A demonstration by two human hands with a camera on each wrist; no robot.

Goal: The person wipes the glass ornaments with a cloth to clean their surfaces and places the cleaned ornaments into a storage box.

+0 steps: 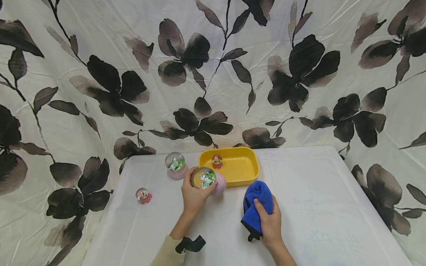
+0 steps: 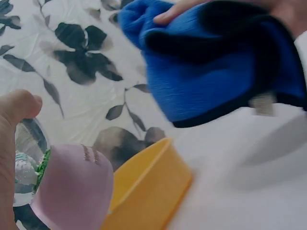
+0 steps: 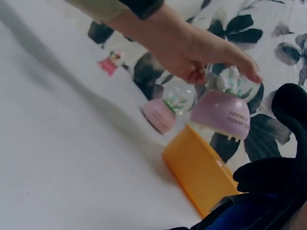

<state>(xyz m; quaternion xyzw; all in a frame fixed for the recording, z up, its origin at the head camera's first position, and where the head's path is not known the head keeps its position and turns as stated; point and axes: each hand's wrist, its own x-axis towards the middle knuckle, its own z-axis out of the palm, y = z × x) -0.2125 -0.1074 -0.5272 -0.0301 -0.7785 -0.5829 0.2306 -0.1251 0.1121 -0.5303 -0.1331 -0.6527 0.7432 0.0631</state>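
My left hand [image 1: 194, 199] grips a snow globe [image 1: 219, 184] by its clear dome. The globe is tilted, with its lilac base turned to the right, in front of the yellow tray [image 1: 242, 170]. In the left wrist view the globe's lilac base [image 2: 76, 187] shows faint lettering, and a white figure sits among green bits in the dome. My right hand [image 1: 271, 221] holds a bunched blue cloth [image 1: 256, 203] with black edging, thumb across its front. Cloth and globe are apart. The right wrist view has the dark-edged cloth [image 3: 254, 211] close to the camera.
Inside the tray, at its left, stands a small snow globe [image 1: 217, 162] with a red base. A larger pink-based snow globe [image 1: 176, 166] is left of the tray. Another small globe [image 1: 144, 196] sits farther left on the white table [image 1: 319, 207]. Floral fabric [image 1: 233, 74] hangs behind.
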